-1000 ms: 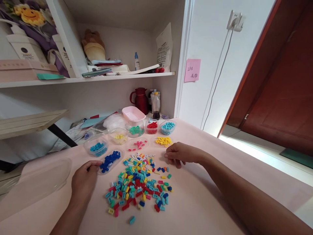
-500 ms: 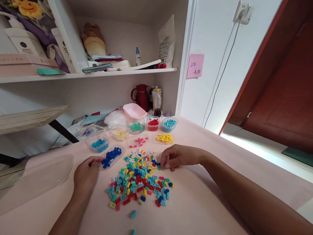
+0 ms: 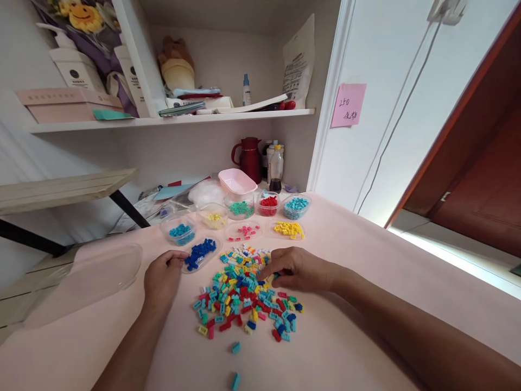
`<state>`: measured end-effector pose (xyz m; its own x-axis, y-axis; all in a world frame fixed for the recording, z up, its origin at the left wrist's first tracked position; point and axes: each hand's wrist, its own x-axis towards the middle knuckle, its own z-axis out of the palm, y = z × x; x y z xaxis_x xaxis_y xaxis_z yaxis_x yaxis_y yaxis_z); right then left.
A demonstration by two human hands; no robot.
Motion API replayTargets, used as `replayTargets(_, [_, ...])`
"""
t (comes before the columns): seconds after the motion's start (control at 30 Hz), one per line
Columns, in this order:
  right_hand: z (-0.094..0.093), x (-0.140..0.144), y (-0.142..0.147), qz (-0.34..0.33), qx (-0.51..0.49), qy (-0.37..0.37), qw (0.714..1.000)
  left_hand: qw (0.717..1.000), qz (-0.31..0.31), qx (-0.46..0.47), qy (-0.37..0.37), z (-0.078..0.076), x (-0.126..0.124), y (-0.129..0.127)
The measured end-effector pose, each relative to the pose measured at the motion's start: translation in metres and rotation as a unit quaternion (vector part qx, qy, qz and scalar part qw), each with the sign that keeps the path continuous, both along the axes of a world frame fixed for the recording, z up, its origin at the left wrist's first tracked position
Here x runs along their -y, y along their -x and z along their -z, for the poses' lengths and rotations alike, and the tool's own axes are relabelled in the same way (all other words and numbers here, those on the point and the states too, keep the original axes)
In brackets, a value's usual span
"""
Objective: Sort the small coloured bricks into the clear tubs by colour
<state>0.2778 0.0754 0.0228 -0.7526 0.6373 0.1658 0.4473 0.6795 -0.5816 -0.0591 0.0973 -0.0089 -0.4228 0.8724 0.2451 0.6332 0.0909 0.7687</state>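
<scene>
Probably a home: cluttered shelf (image 3: 171, 120), thermos (image 3: 248, 158).

Left hand (image 3: 163, 277) resting on bench (image 3: 345, 336), fingertips touching dish of dark blue bricks (image 3: 200, 254). Right hand (image 3: 299, 269) curled at right edge of mixed brick pile (image 3: 244, 296), fingertips on bricks. Sorted trays behind: yellow bricks (image 3: 288, 229), pink bricks (image 3: 244, 232), red bricks (image 3: 268, 202).
</scene>
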Motion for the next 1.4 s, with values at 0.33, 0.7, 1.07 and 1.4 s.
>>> replayTargets(0.33, [-0.004, -0.001, -0.005, -0.003, 0.028, -0.011, 1.000, 1.000, -0.001, 0.001, 0.002, 0.000, 0.000, 0.000])
replayTargets(0.7, [-0.004, 0.001, -0.002, -0.039, 0.011, -0.006, 0.999, 1.000, 0.001, 0.000, 0.000, -0.002, 0.001, -0.001])
replayTargets(1.07, [-0.007, 0.002, -0.001, -0.018, 0.032, -0.024, 0.999, 1.000, -0.003, -0.010, 0.002, -0.004, 0.003, -0.003])
replayTargets(1.4, [-0.005, -0.018, -0.018, 0.144, -0.086, -0.018, 0.986, 1.000, -0.009, -0.010, 0.024, -0.006, 0.001, -0.002])
